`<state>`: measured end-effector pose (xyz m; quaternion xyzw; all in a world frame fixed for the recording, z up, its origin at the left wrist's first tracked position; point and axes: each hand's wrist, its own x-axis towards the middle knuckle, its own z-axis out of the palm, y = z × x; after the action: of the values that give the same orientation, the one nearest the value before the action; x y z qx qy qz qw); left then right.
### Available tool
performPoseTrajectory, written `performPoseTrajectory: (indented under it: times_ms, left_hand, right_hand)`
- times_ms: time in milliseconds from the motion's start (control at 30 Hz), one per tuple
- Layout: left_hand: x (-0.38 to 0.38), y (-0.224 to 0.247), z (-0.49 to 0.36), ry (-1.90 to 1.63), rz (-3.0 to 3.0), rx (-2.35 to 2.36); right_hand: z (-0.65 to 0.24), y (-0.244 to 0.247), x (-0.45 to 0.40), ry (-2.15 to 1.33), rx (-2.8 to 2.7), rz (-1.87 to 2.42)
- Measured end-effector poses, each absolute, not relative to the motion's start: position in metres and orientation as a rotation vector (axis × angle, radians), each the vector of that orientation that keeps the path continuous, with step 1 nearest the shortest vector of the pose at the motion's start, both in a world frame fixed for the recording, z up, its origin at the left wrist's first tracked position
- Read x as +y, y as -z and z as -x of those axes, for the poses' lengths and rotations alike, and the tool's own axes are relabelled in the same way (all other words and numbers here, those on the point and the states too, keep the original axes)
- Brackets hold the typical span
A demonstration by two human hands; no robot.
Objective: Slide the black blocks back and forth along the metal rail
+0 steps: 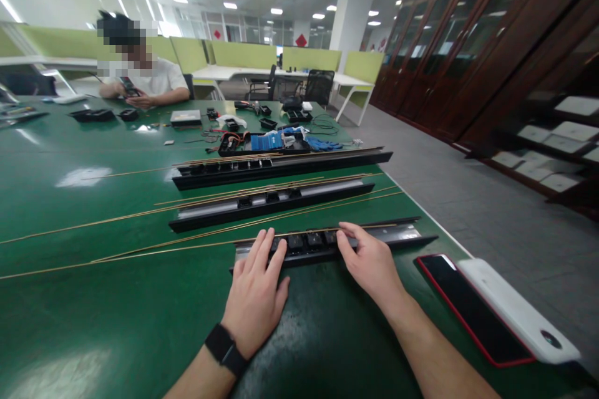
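My left hand (pixel 256 290), wearing a black watch, lies with fingers stretched over the left part of the nearest black channel (pixel 402 235). Several black blocks (pixel 314 239) sit in a row inside that channel, between my two hands. Along the top of the blocks runs a thin brass-coloured rod (pixel 196 247), whose long end reaches out to the left over the table. At the right end of the row, my right hand (pixel 374 265) has thumb and index finger closed about the rod, touching the last block. Its other fingers are mostly hidden.
Two more black channels (pixel 327 192) with blocks and rods lie beyond. Behind them stands a black tray (pixel 229 144) with blue items. A red-edged phone (pixel 472 308) and a white device (pixel 519 312) lie at the right edge. A person (pixel 159 78) sits across the green table (pixel 116 318).
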<state>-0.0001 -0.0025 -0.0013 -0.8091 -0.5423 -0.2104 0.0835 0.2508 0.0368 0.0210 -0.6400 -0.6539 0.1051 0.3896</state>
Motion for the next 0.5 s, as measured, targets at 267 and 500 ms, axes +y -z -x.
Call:
performPoseTrajectory:
  times_ms: [267,500]
  left_hand:
    - [-0.003,0.0015,-0.0002,0.659,2.408,-1.606]
    - [-0.0027,0.0002,-0.0003,0.629,2.416,-1.609]
  right_hand:
    - [-0.2512,-0.0191,0.0382,-0.263,-1.673,1.632]
    - [-0.2506,-0.0192,0.0378,-0.263,-1.67,1.629]
